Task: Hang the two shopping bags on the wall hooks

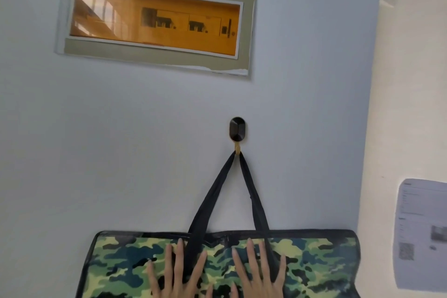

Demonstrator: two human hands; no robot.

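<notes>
A green camouflage shopping bag (314,266) with black trim hangs flat against the white wall. Its two black handles (212,196) run up to a black oval wall hook (238,129) with a gold prong. My left hand (177,271) lies flat on the bag's front, fingers spread, left of the handles. My right hand (258,271) lies flat beside it, fingers spread, over the right handle's base. Neither hand grips anything. Only one bag and one hook are in view.
An electrical panel (154,19) with an orange window is set in the wall above the hook. The wall ends at a corner on the right, where a printed paper sheet (422,232) is stuck to a cream wall.
</notes>
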